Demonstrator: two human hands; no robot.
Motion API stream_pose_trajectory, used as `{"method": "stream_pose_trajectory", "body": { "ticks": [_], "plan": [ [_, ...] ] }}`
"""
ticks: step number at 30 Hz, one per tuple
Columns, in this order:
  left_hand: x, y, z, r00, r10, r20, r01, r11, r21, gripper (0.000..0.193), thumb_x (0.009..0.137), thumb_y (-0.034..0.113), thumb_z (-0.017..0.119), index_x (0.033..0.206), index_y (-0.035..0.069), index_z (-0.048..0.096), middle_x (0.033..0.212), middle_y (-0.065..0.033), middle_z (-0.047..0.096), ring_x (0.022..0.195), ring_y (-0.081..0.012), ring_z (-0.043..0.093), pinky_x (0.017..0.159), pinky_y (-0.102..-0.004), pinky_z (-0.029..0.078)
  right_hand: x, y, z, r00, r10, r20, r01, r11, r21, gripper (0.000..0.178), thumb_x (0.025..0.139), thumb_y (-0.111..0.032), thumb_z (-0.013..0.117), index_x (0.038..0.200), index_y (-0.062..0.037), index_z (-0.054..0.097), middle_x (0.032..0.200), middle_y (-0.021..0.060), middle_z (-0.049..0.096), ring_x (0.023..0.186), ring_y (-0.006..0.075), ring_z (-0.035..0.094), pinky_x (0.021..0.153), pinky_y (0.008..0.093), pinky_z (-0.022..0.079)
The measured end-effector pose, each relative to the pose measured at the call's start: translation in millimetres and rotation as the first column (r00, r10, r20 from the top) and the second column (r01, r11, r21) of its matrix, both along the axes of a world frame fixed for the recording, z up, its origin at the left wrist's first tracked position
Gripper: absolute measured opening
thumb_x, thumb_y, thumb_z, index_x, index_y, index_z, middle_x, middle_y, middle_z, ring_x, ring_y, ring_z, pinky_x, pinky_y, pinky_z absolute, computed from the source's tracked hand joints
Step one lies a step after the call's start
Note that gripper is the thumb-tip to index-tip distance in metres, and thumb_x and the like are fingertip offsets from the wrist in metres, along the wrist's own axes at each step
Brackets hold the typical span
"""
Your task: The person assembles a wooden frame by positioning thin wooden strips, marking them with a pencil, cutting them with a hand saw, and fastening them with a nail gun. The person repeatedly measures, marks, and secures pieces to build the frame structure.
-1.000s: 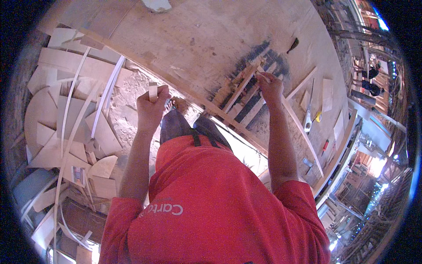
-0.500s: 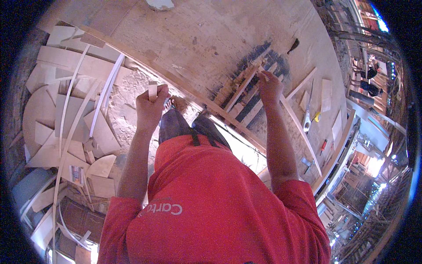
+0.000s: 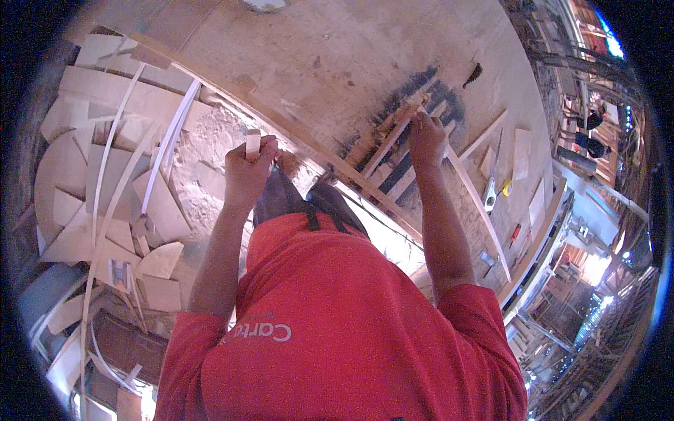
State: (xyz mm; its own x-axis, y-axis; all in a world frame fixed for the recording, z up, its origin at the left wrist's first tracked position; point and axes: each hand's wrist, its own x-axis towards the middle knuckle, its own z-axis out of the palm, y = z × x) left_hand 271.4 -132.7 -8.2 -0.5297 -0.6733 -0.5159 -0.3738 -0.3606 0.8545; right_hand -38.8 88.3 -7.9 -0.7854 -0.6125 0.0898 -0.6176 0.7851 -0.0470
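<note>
My left hand (image 3: 246, 174) is closed round a short, pale piece of wood (image 3: 253, 146), whose end sticks up above the fingers beside the bench edge. My right hand (image 3: 427, 144) is over the bench, its fingers pinched together. A small light tip shows at the fingertips, but what they hold is mostly hidden. Just left of that hand lies a narrow wooden strip (image 3: 385, 150), among other strips across a black-stained patch (image 3: 444, 98) of the workbench (image 3: 302, 63).
Right of my right arm lie a long thin lath (image 3: 481, 210), a hand tool with a pale handle (image 3: 490, 195), a yellow item (image 3: 507, 187) and a red-handled tool (image 3: 516, 233). Board offcuts (image 3: 112, 175) and curved strips cover the floor at left. Another person (image 3: 593, 144) is far right.
My left hand has shifted slightly right with the piece of wood. My right hand has moved a little down, still pinched, among the strips. The view has tilted slightly.
</note>
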Motion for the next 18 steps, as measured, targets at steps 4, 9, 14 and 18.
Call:
{"method": "stream_pose_trajectory", "body": {
  "ticks": [4,9,14,18],
  "plan": [
    [0,0,3,1.0,-0.015,-0.005,0.015,1.0,-0.007,0.024,0.098,0.023,0.071,0.106,0.001,0.076,0.079,0.0002,0.07,0.065,-0.0057,0.058,0.056,-0.024,0.046,-2,5,1,0.999,-0.012,0.049,0.016,0.998,-0.068,0.021,0.099,-0.026,0.064,0.105,-0.0099,0.076,0.105,0.0187,0.072,0.091,0.04,0.071,0.079,0.0488,0.057],
    [-1,-2,2,1.0,-0.014,0.009,0.014,1.0,0.003,0.024,0.098,0.024,0.071,0.104,0.001,0.076,0.079,0.0001,0.07,0.065,-0.0055,0.058,0.056,-0.024,0.047,0,8,3,0.993,0.056,0.105,-0.046,0.995,-0.089,0.017,0.094,-0.013,0.061,0.106,-0.0122,0.072,0.099,0.0178,0.071,0.092,0.0394,0.069,0.079,0.0485,0.057],
    [-2,-1,0,1.0,-0.009,-0.003,0.009,1.0,-0.013,0.023,0.098,0.022,0.07,0.107,0.001,0.073,0.08,-0.0022,0.07,0.066,-0.0064,0.058,0.057,-0.0241,0.046,15,7,10,0.983,0.14,0.12,-0.12,0.981,-0.154,0.014,0.094,-0.012,0.065,0.104,-0.0118,0.075,0.097,0.0173,0.071,0.088,0.0389,0.071,0.077,0.0475,0.057],
    [0,0,-10,0.996,0.004,-0.089,-0.018,0.987,-0.16,0.019,0.099,0.017,0.063,0.111,0.002,0.062,0.085,-0.0026,0.062,0.071,-0.0075,0.054,0.06,-0.0253,0.044,23,13,8,0.978,0.173,0.115,-0.159,0.98,-0.121,0.013,0.093,-0.014,0.066,0.103,-0.0122,0.074,0.098,0.0167,0.07,0.086,0.039,0.07,0.074,0.0497,0.056]
  ]
}}
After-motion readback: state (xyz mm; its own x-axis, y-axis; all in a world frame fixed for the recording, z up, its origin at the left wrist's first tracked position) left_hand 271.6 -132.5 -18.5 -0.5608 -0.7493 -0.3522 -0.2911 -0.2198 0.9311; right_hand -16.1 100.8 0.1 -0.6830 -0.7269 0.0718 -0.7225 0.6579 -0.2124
